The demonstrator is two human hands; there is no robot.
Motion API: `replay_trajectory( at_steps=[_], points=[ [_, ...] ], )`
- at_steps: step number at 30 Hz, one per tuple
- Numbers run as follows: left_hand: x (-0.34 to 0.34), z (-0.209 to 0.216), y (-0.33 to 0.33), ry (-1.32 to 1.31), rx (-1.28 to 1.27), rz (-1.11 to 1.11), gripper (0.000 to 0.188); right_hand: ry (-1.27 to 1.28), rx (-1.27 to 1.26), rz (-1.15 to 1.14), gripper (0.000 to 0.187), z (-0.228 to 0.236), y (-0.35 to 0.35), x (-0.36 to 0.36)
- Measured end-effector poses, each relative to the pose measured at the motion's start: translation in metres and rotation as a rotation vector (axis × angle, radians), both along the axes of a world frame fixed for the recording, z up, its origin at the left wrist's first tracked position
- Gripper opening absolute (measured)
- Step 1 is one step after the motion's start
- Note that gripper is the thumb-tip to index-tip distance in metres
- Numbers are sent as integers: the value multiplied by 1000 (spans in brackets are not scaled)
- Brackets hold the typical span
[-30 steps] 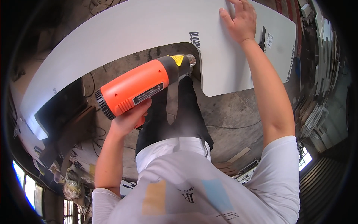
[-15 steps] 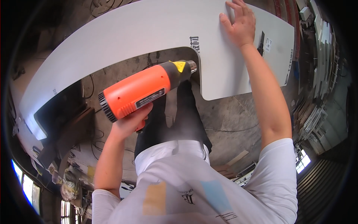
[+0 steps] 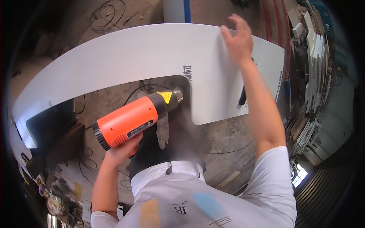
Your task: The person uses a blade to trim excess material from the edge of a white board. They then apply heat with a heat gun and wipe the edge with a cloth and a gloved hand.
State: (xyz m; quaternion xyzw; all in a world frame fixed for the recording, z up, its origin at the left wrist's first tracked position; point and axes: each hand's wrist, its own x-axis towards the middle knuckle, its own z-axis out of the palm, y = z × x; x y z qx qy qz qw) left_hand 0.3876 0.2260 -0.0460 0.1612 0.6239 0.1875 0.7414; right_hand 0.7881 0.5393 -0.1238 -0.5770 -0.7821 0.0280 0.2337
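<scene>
My left hand (image 3: 122, 151) is wrapped round the handle of an orange and black heat gun (image 3: 127, 121), which has a yellow warning label. Its metal nozzle points up and right, into the cut-out of a large curved white board (image 3: 140, 53), a short way from the cut-out's edge. My right hand (image 3: 240, 42) is over the board's far right part, fingers apart and slightly bent, holding nothing. Whether it touches the surface is hard to tell. A slim dark object (image 3: 242, 97) lies on the board, partly hidden by my right forearm.
Stacked white strips and panels (image 3: 317, 64) stand along the right. A coiled cable (image 3: 107, 16) lies on the floor at the far left, with more cables (image 3: 89, 163) at the near left. Dark red beams (image 3: 276, 22) run beyond the board.
The view has shifted, so the board and heat gun appear lower and further left. My right hand sits nearer the board's far edge, its fingers more bent. My left hand keeps its grip.
</scene>
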Motion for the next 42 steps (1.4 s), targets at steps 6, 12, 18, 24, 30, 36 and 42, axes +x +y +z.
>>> replay_trajectory(
  at_steps=[6, 12, 18, 24, 30, 36, 42],
  points=[
    [10, 8, -4, 194, 385, -189, 20, 16, -179, -49, 45, 22, 116, 0],
    [23, -6, -25, 229, 605, -85, 29, -220, -456, 103, 37, 26, 163, 2],
    [29, 0, -24, -57, 108, 157, 35, -204, -188, -9, 41, 14, 150, 31],
    [30, -6, -22, -102, 261, 244, 18, 499, -272, 33, 35, 3, 46, 19],
    [24, -9, -17, -46, 238, 107, 16, 241, -198, 31, 23, -4, 1, 11],
    [32, -4, -7, -67, 149, 134, 18, 235, -55, 73, 18, -18, 5, 17],
    [35, -10, -13, 16, 255, 90, 18, 128, -33, 90, 22, -19, 5, 17]
  ],
)
